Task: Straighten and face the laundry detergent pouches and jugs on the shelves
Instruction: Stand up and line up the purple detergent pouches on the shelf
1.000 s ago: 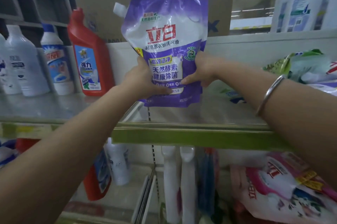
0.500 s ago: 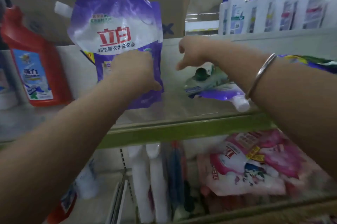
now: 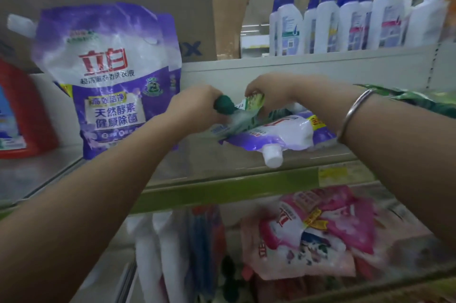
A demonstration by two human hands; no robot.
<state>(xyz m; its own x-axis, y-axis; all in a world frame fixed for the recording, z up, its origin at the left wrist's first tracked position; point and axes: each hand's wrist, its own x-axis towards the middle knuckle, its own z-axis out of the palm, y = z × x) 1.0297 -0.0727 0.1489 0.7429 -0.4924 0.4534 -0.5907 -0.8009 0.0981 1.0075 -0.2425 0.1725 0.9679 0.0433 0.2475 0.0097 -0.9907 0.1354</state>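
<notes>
Left hand [image 3: 195, 107] closed on the dark green cap of a green pouch [image 3: 246, 115]; right hand [image 3: 269, 91] pinching that pouch's top corner. Green pouch lying tilted on the middle shelf [image 3: 222, 194], resting atop a flat purple pouch [image 3: 276, 134] with its white spout pointing toward the near edge. To the left, upright and facing front, another purple pouch [image 3: 111, 80], apart from both hands. Farther left, a red jug [image 3: 22, 115]. On the far upper right, a row of white bottles [image 3: 345, 21]. Below, on the lower shelf, a pink pouch [image 3: 318, 233] lying askew.
</notes>
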